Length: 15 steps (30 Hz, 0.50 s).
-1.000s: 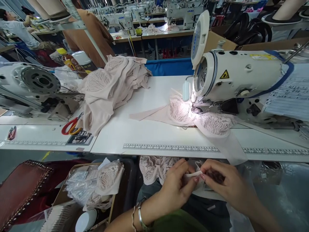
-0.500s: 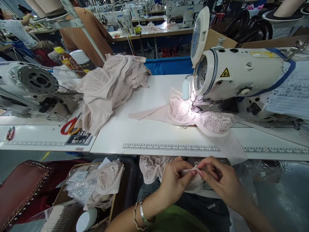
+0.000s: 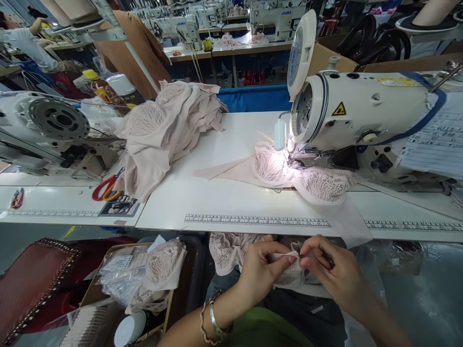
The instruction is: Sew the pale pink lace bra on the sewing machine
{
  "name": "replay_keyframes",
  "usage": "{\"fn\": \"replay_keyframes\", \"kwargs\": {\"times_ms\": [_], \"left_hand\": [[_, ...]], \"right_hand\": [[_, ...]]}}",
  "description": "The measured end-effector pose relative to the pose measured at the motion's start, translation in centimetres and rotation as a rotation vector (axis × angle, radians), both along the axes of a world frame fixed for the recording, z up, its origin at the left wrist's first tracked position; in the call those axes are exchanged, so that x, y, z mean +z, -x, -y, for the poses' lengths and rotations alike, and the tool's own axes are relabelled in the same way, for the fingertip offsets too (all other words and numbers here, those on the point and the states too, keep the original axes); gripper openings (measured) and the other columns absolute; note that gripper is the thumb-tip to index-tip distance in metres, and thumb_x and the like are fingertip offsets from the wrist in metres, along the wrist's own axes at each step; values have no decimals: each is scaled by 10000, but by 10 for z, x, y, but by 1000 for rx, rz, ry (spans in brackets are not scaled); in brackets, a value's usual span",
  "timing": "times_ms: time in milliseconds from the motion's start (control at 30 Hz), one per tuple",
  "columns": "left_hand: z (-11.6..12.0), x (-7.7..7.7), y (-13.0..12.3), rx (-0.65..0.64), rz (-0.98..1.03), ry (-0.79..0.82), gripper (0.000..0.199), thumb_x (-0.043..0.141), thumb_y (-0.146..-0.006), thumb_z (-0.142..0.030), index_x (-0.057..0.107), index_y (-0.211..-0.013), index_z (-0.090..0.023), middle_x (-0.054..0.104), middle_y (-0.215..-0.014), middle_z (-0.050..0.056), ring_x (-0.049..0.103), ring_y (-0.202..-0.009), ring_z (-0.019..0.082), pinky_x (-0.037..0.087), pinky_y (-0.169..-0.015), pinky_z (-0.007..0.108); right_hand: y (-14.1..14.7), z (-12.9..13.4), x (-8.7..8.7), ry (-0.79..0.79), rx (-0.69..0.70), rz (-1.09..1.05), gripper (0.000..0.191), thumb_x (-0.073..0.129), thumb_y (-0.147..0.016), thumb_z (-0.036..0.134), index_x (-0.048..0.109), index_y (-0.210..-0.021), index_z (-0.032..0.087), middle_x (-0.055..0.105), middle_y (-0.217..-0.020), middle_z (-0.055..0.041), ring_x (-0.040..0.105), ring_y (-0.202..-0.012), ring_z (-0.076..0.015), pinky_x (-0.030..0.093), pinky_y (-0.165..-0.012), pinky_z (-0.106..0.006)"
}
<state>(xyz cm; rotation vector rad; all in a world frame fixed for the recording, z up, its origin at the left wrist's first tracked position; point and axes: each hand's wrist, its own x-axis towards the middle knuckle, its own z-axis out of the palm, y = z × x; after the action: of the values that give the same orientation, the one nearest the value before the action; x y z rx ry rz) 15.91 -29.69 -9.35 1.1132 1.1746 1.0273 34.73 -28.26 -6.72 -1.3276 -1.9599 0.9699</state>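
Note:
Over my lap, below the table edge, my left hand (image 3: pixel 261 270) pinches the edge of a pale pink lace bra (image 3: pixel 293 275) between thumb and forefinger. Just to its right, my right hand (image 3: pixel 334 272) has thumb and forefinger pressed together; whatever is between them is too small to make out. More lace cups (image 3: pixel 227 250) lie beneath the table edge by my left hand. Above, another pale pink bra (image 3: pixel 320 185) rests under the lit needle area of the sewing machine (image 3: pixel 379 103), one wing hanging over the table edge.
A heap of pink bra pieces (image 3: pixel 170 130) lies on the table (image 3: pixel 217 200), beside red-and-orange-handled scissors (image 3: pixel 104 188). Another machine (image 3: pixel 54 125) stands left. Below is a box (image 3: pixel 170 308) with bagged pieces and a jar. A person in brown (image 3: pixel 132 53) is beyond.
My right fingertips have drawn slightly to the right, leaving a small gap from my left fingertips. My left hand keeps its pinch; the bra under the machine has not moved.

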Motion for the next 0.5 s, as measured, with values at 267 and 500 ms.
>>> {"fn": "replay_keyframes", "kwargs": {"times_ms": [267,500], "left_hand": [[-3,3,4,-48,15,9,238,757,-833,-397,822,-799,-170,702,-709,63,532,-731,182,382,-709,299],[-2,-1,3,-50,-29,5,172,739,-808,-322,812,-777,-170,712,-728,69,523,-749,190,376,-711,307]], "right_hand": [[-3,-6,3,297,147,-102,342,405,-1040,513,617,-1023,244,655,-834,-23,608,-709,-168,441,-619,-268],[11,-4,-1,327,91,-207,310,502,-994,534,576,-966,235,573,-702,23,519,-596,-138,386,-542,-249]]}}
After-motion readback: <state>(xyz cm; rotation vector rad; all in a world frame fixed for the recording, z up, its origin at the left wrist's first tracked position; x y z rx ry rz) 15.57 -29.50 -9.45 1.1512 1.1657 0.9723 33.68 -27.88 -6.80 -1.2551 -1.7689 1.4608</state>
